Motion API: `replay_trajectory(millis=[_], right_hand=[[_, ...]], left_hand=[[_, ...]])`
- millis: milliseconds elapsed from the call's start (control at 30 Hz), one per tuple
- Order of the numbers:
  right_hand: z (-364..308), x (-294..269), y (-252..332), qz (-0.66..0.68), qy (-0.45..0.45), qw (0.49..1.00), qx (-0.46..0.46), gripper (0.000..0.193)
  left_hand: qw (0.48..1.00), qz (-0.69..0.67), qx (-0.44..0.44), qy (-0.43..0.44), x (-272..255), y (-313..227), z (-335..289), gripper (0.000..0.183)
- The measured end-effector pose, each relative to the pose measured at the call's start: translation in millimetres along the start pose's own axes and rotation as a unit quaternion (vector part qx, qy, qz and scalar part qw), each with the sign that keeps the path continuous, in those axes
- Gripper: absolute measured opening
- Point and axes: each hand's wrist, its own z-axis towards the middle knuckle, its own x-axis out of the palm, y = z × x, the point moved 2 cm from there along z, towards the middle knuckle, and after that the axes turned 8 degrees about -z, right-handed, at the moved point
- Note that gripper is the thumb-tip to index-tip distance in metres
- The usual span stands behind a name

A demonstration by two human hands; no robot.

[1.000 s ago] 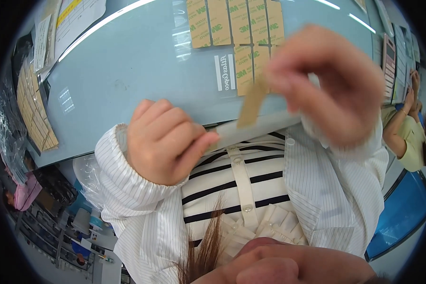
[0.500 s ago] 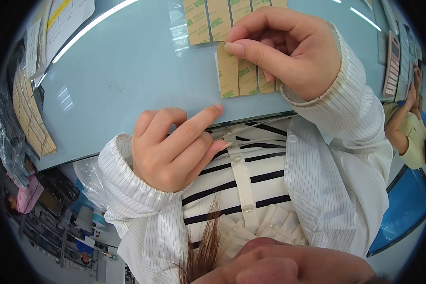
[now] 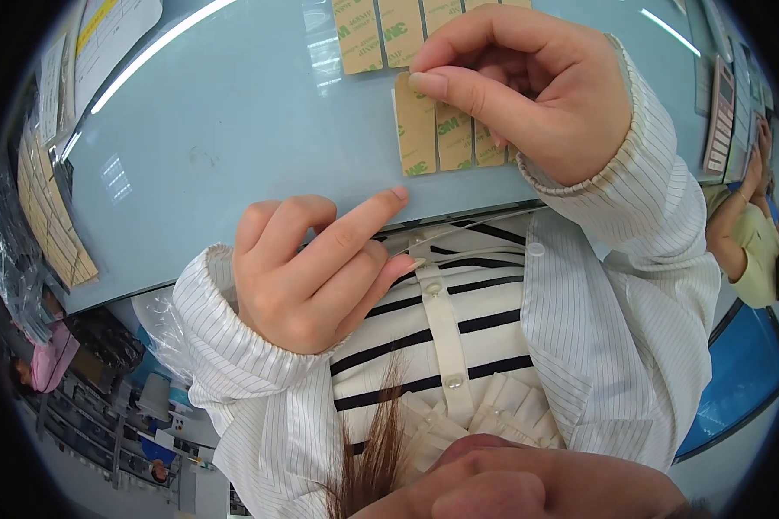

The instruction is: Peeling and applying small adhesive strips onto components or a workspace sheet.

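Observation:
Thumb and forefinger of my right hand [image 3: 537,95] pinch the top corner of a tan adhesive strip [image 3: 417,130] with green print. A thin white edge shows along the strip's left side. Beside it lie several similar strips [image 3: 454,143], partly covered by my right hand. Above them is another row of tan strips [image 3: 398,33], cut off by the picture's upper edge. Over the table's near edge my left hand [image 3: 312,268] hovers with nothing in it, its forefinger stretched toward the pinched strip's lower end and the other fingers loosely bent.
The pale blue tabletop [image 3: 234,156] curves to a near edge just below the strips. More tan strips [image 3: 56,208] lie at the far left, next to clear plastic wrapping [image 3: 17,259]. Papers [image 3: 112,39] sit at the upper left. A pink calculator [image 3: 718,117] and another person's arm [image 3: 731,233] are on the right.
The view has shifted slightly. Both hands keep nearly the same pose, and the right hand still pinches the strip's top corner.

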Motion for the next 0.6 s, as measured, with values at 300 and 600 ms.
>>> replay_trajectory(millis=[300,600], right_hand=[[-0.4,3.4,-1.5,-0.007,-0.011,1.0,0.0,0.009],[0.6,3.6,-0.6,-0.013,-0.01,1.0,0.005,0.008]], left_hand=[[1.0,0.01,-0.013,0.005,-0.2,-1.9,-1.8,0.027],[0.999,0.027,-0.006,0.023,-2.5,-4.3,-0.7,0.028]])
